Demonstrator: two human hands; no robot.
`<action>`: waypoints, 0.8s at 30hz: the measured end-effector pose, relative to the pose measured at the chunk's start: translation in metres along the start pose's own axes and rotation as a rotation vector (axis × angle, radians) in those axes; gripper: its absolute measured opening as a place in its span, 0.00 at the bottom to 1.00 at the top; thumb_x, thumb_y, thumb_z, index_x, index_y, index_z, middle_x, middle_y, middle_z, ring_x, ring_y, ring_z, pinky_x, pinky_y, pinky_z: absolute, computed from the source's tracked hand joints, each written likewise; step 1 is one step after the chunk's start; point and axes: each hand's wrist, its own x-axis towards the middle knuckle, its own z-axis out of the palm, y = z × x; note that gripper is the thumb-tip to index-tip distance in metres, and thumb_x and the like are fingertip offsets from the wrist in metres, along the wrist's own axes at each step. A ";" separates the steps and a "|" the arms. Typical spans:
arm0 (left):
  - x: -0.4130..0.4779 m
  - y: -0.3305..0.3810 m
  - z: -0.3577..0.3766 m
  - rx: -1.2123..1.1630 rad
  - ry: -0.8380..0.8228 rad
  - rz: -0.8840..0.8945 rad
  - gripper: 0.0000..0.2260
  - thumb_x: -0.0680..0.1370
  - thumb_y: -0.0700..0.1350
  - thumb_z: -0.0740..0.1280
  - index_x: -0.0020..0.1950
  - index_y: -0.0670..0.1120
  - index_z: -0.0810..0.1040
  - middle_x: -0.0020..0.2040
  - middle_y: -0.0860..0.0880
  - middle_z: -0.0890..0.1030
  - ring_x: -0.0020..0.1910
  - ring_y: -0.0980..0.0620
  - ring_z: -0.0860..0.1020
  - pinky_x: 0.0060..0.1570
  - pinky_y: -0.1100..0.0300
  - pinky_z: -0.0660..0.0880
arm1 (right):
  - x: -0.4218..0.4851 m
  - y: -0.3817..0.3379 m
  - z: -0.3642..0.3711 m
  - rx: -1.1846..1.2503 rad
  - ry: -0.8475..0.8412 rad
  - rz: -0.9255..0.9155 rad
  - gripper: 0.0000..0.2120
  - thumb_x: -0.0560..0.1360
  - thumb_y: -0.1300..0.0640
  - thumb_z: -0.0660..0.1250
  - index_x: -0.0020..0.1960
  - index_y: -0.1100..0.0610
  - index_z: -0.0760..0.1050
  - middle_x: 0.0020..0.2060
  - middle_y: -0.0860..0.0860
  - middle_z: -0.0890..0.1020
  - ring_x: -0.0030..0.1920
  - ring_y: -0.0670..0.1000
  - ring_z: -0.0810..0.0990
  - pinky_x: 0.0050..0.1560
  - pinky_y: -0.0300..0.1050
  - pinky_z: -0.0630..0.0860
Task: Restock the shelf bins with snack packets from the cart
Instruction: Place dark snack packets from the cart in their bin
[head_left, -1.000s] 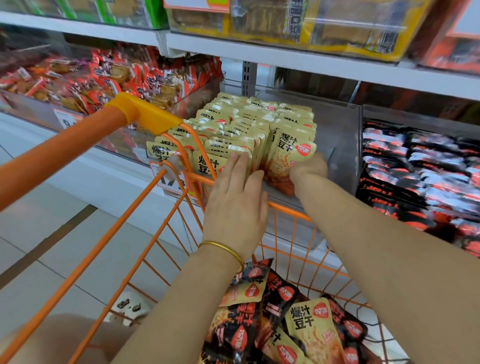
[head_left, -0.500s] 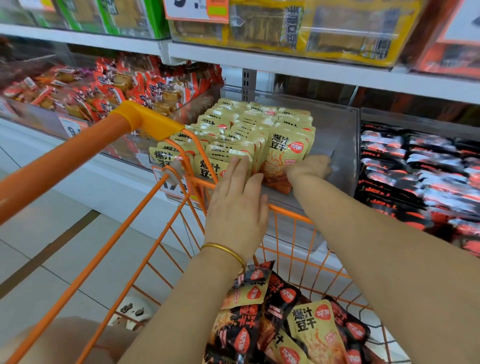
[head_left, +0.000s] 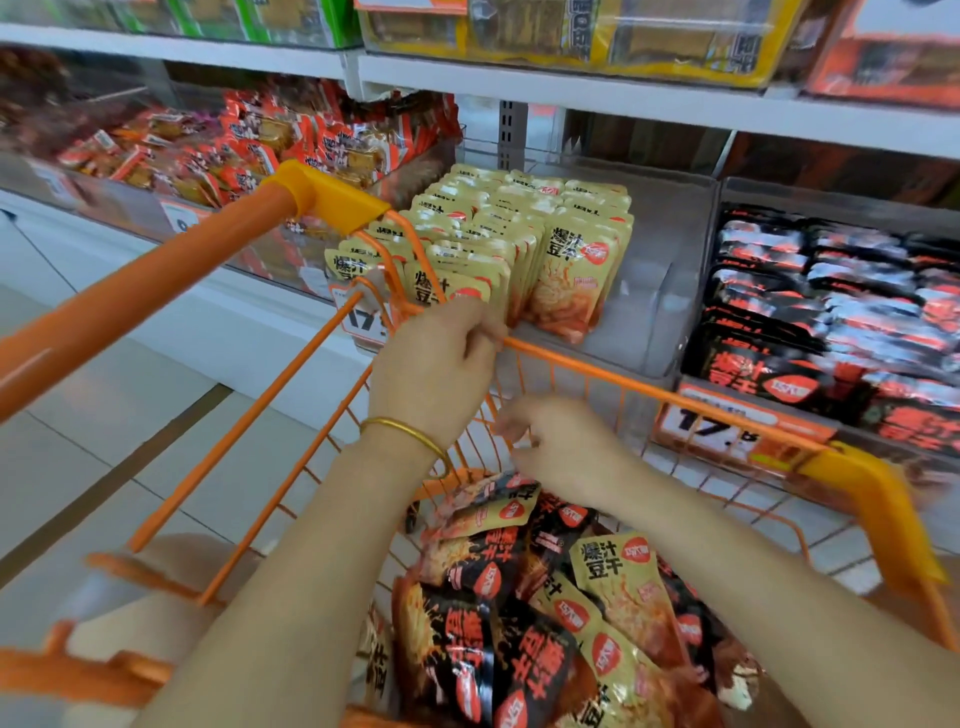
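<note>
Yellow snack packets (head_left: 571, 270) stand in rows in the left part of a clear shelf bin (head_left: 670, 270); its right part is bare. My left hand (head_left: 436, 364), with a gold bangle on the wrist, hovers at the orange cart's rim (head_left: 649, 387) just in front of those packets, fingers curled with nothing seen in them. My right hand (head_left: 566, 447) is lower, over the cart, with fingers loosely apart and empty. Below it lies a pile of black packets (head_left: 467, 639) and yellow packets (head_left: 613, 577) in the cart.
A bin of black packets (head_left: 831, 312) sits to the right, with a price tag (head_left: 717, 431) below it. Another bin to the left holds red packets (head_left: 249, 150). The cart's orange handle bar (head_left: 156, 291) crosses the left side. A shelf above holds boxed goods.
Both hands have left the yellow packets in the bin. My right hand has drawn back and down over the cart. My left hand's fingers have curled, and it has pulled back to the rim.
</note>
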 end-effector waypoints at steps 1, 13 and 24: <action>-0.006 -0.003 0.003 0.000 -0.036 -0.023 0.14 0.69 0.44 0.54 0.43 0.48 0.78 0.42 0.49 0.82 0.41 0.48 0.78 0.41 0.50 0.76 | 0.002 0.007 0.012 -0.127 -0.097 0.014 0.18 0.75 0.66 0.63 0.63 0.55 0.72 0.61 0.54 0.75 0.61 0.56 0.74 0.58 0.51 0.74; -0.015 -0.015 0.021 0.128 -0.568 -0.253 0.14 0.82 0.47 0.55 0.53 0.40 0.78 0.48 0.42 0.77 0.48 0.45 0.75 0.47 0.56 0.71 | -0.021 0.021 -0.006 -0.285 0.064 -0.059 0.10 0.78 0.61 0.60 0.52 0.59 0.80 0.47 0.56 0.81 0.50 0.56 0.78 0.48 0.52 0.75; -0.012 0.048 0.014 -0.159 -0.733 0.069 0.09 0.75 0.36 0.68 0.50 0.49 0.77 0.49 0.54 0.76 0.45 0.62 0.74 0.45 0.73 0.71 | -0.114 0.044 -0.072 0.433 0.334 0.053 0.05 0.76 0.60 0.66 0.49 0.58 0.79 0.34 0.61 0.81 0.23 0.43 0.72 0.26 0.35 0.69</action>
